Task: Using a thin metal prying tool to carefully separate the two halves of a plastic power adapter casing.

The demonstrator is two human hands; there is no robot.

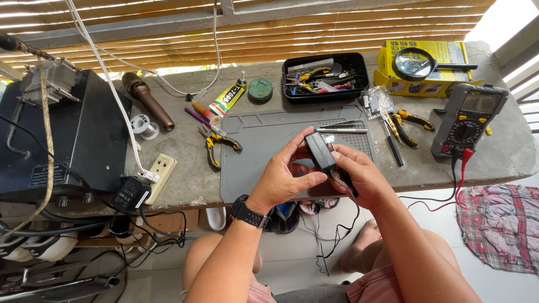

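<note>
Gripping a black adapter (320, 150) over the grey mat (252, 146), left hand (283, 179) and right hand (359, 177) both clasp it; pliers (216, 143) at nine o'clock.

The black adapter's (320, 151) underside is hidden by both hands, and the tray's (324, 77) contents seem indistinct.

Two pliers (220, 145) (409, 124) (both yellow-handled), one multimeter (469, 119), one magnifier (418, 63), one adapter (320, 150), one mat (264, 146).
</note>
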